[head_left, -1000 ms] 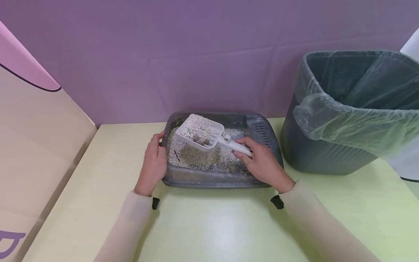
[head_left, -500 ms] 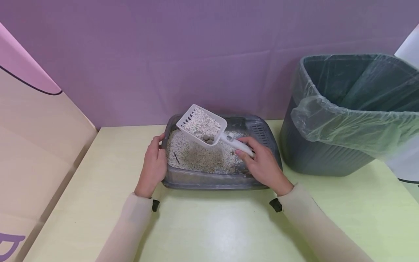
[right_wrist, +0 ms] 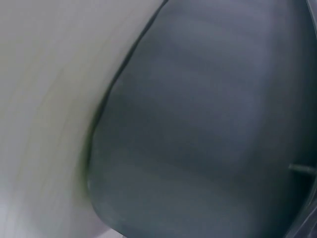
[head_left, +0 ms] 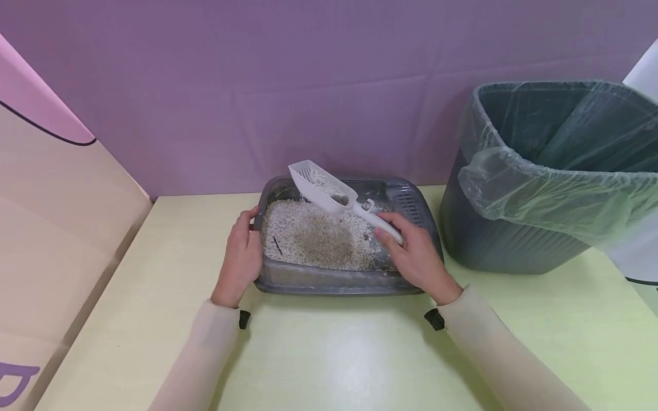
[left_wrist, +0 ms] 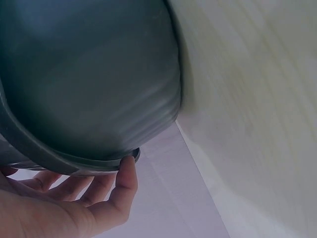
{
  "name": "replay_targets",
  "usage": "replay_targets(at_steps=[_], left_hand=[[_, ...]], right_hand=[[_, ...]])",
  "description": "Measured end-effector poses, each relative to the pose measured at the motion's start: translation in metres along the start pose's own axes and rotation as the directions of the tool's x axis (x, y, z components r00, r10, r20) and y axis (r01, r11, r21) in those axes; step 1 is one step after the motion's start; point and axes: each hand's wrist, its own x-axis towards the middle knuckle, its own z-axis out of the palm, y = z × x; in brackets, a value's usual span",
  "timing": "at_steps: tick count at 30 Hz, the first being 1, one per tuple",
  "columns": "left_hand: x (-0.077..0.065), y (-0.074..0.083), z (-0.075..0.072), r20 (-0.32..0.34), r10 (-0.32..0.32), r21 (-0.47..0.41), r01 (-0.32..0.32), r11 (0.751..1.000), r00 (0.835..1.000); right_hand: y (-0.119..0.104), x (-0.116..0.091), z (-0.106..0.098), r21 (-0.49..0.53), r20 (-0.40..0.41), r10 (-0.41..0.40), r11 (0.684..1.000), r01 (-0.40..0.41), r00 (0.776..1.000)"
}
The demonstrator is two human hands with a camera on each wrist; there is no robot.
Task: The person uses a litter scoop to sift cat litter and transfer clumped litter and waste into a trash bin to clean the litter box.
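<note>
A dark grey litter box (head_left: 339, 282) holds pale, grainy cat litter (head_left: 288, 222), brownish in the middle, with a thin dark stick (head_left: 277, 245) on it. My left hand (head_left: 241, 251) grips the box's left rim; in the left wrist view its fingers (left_wrist: 128, 181) curl over that rim. My right hand (head_left: 418, 257) holds a white slotted litter scoop (head_left: 316, 195) by its handle, above the box. The scoop is tilted sideways, with some litter and greyish clumps (head_left: 340, 200) inside. In the right wrist view only the box's outer wall (right_wrist: 198, 124) and the table show; the hand is hidden there.
To the right stands a tall dark grey trash bin (head_left: 509, 240), lined with a clear plastic bag (head_left: 560, 200) folded over its rim. A purple backdrop (head_left: 329, 91) rises right behind the box. The pale table (head_left: 329, 348) extends in front.
The scoop has risen slightly and rolled from nearly level to tilted on its side. Less litter lies in it now. The left hand keeps its grip on the rim.
</note>
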Motion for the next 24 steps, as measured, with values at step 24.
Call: replay_targets(at_steps=[24], left_hand=[[0.0009, -0.0011, 0.0018, -0.019, -0.001, 0.030, 0.001, 1.000, 1.000]], right_hand=[[0.0033, 0.0000, 0.0042, -0.055, -0.119, -0.028, 0.998, 0.021, 0.993]])
